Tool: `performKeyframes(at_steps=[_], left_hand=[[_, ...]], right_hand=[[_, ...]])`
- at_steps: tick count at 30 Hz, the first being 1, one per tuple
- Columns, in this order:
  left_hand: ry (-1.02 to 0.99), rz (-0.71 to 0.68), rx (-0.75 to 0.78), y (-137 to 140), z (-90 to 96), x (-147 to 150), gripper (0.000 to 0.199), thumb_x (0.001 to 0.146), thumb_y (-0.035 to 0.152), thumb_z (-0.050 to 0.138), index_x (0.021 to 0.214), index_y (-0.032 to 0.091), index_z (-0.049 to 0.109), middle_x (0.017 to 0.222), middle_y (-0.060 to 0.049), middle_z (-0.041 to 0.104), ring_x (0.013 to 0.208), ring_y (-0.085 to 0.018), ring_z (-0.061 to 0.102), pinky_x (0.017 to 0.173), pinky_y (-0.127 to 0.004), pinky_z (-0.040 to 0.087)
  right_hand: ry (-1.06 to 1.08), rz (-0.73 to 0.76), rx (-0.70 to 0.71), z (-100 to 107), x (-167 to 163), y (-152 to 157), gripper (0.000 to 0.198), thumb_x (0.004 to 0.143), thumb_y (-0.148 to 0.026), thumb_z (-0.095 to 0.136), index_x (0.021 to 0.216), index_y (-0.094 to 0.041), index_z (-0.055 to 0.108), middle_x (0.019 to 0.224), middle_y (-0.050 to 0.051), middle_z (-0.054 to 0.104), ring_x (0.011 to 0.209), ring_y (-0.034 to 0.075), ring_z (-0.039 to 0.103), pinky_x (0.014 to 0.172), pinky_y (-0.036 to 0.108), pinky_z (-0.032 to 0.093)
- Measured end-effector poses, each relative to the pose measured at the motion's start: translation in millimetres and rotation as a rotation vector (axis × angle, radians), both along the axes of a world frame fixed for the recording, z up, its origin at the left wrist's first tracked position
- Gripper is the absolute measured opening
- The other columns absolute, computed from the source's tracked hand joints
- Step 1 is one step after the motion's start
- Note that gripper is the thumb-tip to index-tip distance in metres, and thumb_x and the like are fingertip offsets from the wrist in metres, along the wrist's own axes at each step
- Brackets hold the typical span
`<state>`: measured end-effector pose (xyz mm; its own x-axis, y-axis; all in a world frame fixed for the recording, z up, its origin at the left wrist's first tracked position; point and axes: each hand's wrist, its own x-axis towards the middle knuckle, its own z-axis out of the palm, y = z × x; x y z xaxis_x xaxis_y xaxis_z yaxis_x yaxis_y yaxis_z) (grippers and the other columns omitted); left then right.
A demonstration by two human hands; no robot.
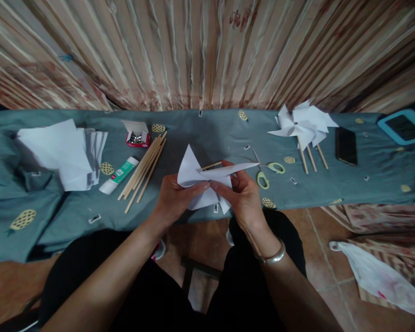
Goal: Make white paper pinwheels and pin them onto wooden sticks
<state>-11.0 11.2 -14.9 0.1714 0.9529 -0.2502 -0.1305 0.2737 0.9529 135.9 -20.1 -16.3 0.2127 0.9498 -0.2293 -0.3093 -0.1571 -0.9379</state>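
Pinwheel of folded white paper is held over the table's near edge, about midway along, clamped between thumb and fingers by both the left hand and the right hand. The thumbs are brought close together at its centre, around what appears to be a tiny metallic pin head; a slim pale wooden stick is seen behind. The pin is probably best pushed in straight, with the stick braced from behind and the blades left uncreased. Toward the table's left end, a green-and-white plastic glue stick is marked with a red logo and lettering too small to be read. Farther back, no print can be made out on the red-and-white cardboard box of shiny metal pins
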Motion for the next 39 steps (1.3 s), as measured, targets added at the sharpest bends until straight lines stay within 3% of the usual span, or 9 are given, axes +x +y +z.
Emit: performKeyframes(at_steps=[11, 32, 39], left_hand=[[0.08, -0.04, 0.041, 2, -2.6, -1, 0.023, 0.062, 0.029, 0.081, 0.08, 0.014, 0.078, 0.076, -0.003, 0.077, 0.068, -0.018, 0.069, 0.064, -0.027, 0.056], [0.02, -0.019, -0.063, -2, -7.5, 3, 0.027, 0.057, 0.032, 0.083, 0.075, 0.013, 0.076, 0.071, -0.004, 0.075, 0.062, -0.018, 0.067, 0.059, -0.028, 0.053], [-0.029, -0.115, -0.044, -5, -2.4, 1, 0.033, 0.064, 0.039, 0.08, 0.086, 0.014, 0.076, 0.082, -0.006, 0.077, 0.074, -0.021, 0.071, 0.069, -0.031, 0.056]], right_hand=[[0.017, 0.021, 0.018, 4, -1, -1, 0.041, 0.062, -0.026, 0.083, 0.098, -0.024, 0.062, 0.079, -0.004, 0.074, 0.071, 0.015, 0.069, 0.066, 0.028, 0.059], [-0.033, 0.044, 0.008, 3, 1, -2, 0.032, 0.063, -0.025, 0.081, 0.087, -0.023, 0.061, 0.075, -0.004, 0.072, 0.064, 0.013, 0.064, 0.057, 0.024, 0.052], [-0.123, -0.015, 0.027, 5, 14, -6, 0.036, 0.063, -0.027, 0.083, 0.093, -0.022, 0.064, 0.071, -0.005, 0.073, 0.06, 0.013, 0.064, 0.055, 0.024, 0.052]])
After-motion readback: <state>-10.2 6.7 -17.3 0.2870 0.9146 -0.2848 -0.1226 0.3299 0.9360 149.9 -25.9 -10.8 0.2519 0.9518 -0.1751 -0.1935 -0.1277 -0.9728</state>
